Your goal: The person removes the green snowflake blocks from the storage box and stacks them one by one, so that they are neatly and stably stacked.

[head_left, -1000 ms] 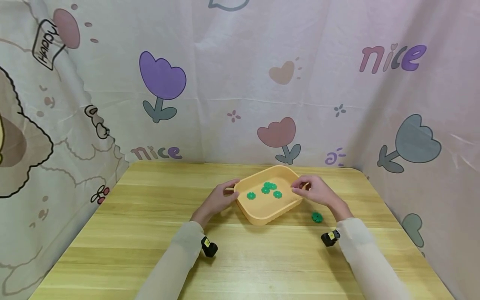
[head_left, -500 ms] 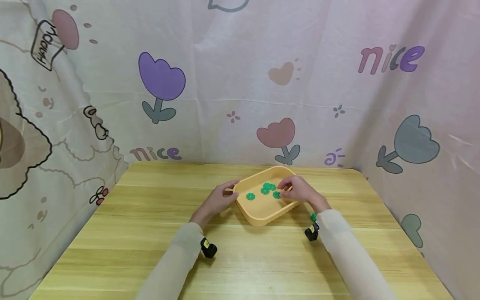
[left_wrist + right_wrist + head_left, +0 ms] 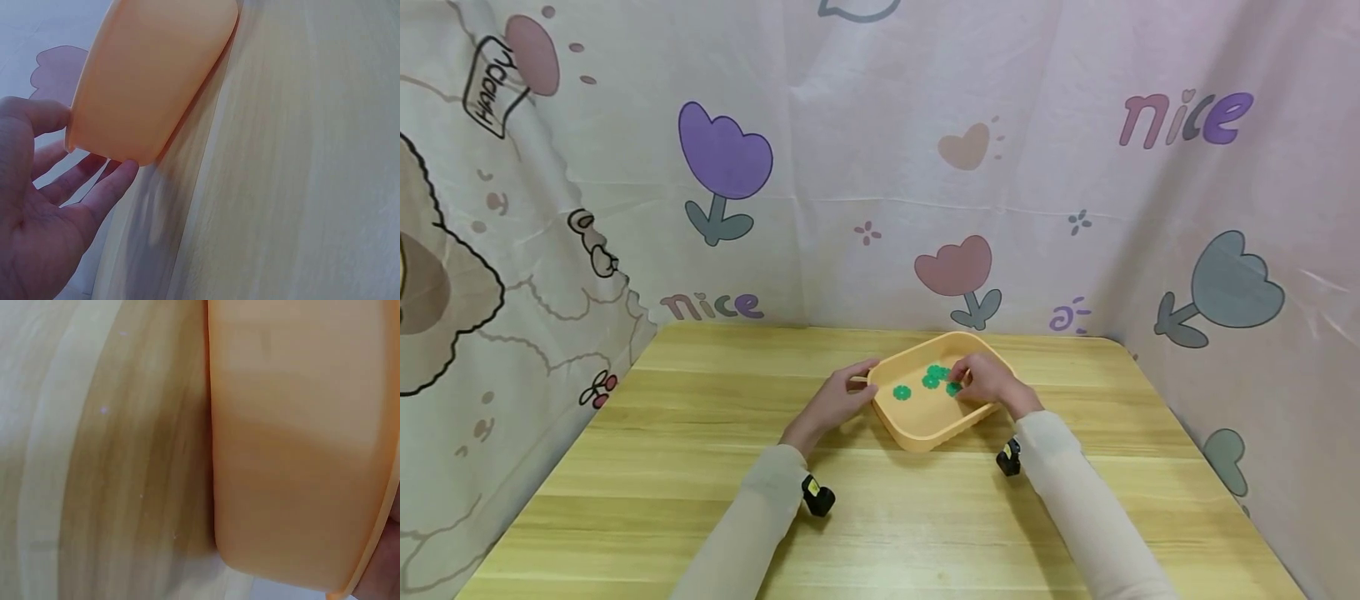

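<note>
A yellow plastic basket (image 3: 917,437) with end handles stands at the table's back, aslant. My left hand (image 3: 837,396) grips its left end; in the left wrist view the fingers and thumb (image 3: 119,181) lie about the handle and the end wall. My right hand (image 3: 987,382) reaches over the right rim into the basket. Its fingertips pinch a green flower-shaped piece (image 3: 952,389), which they partly cover. More such green pieces lie on the basket floor, a lone one (image 3: 902,392) to the left and a cluster (image 3: 932,381) near the middle. The right wrist view shows mainly the basket's outer wall (image 3: 294,462).
The wooden table (image 3: 895,525) extends toward me and to both sides. Behind it hangs a printed cloth (image 3: 850,150). Each wrist bears a small black camera, one at the left (image 3: 817,497) and one at the right (image 3: 1009,458).
My right hand has moved left from the right rim to a green piece inside the basket. The green piece on the table at right is now hidden behind my right forearm. My left hand stays put.
</note>
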`<state>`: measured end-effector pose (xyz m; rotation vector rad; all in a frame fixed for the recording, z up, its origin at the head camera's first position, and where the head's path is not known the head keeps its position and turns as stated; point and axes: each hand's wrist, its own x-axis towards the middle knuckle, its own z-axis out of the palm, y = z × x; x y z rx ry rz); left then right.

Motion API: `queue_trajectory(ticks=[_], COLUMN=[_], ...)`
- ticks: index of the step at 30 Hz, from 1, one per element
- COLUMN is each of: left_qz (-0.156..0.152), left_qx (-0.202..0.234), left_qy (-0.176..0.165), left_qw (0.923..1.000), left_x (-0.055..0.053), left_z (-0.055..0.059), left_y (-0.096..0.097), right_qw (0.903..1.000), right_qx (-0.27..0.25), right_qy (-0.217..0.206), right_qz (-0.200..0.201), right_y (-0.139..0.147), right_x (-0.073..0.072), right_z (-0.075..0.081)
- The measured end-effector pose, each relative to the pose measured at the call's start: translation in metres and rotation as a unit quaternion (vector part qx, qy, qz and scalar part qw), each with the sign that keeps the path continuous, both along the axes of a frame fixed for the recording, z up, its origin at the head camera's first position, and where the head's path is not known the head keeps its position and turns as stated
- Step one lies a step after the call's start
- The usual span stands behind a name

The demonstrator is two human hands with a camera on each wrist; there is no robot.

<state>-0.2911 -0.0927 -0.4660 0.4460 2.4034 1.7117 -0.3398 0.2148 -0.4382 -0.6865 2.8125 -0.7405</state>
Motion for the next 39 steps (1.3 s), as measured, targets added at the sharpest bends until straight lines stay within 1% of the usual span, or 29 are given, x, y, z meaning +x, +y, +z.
queue_trajectory(ticks=[6,14,22,27,33,39], left_qz=[0.002,-0.005,-0.006,-0.006,-0.007,0.000], left_qx=[-0.001,0.000,-0.002,-0.002,-0.001,-0.005], left_qy=[-0.002,0.001,0.000,0.001,0.002,-0.001], left_qw=[1.0000,1.0000,1.0000,1.0000,1.0000,1.0000], left_x=[-0.0022,-0.0022,-0.0023,-0.0023,-0.0028,-0.0012], left_z=[-0.0010,-0.0013,-0.0011,-0.0008,-0.0012,-0.0017], left_y=[0.0001,-0.0002,-0.0006,-0.0007,-0.0004,0.0002], right_qw=[0.9996,0.9995,0.9996,0.9997,0.9994,0.9993], right_qx=[0.007,0.016,-0.009,-0.011,-0.016,-0.005], right_qy=[0.007,0.003,-0.005,-0.008,-0.012,0.012], right_qz=[0.027,0.026,0.028,0.020,0.026,0.034], right_y=[-0.0013,-0.0005,-0.0013,0.0000,0.0008,0.0001], right_x=[-0.0006,0.0002,-0.0011,-0.0008,-0.0011,-0.0001], right_z=[0.0021,0.0035,0.0018,0.0027,0.0036,0.0025])
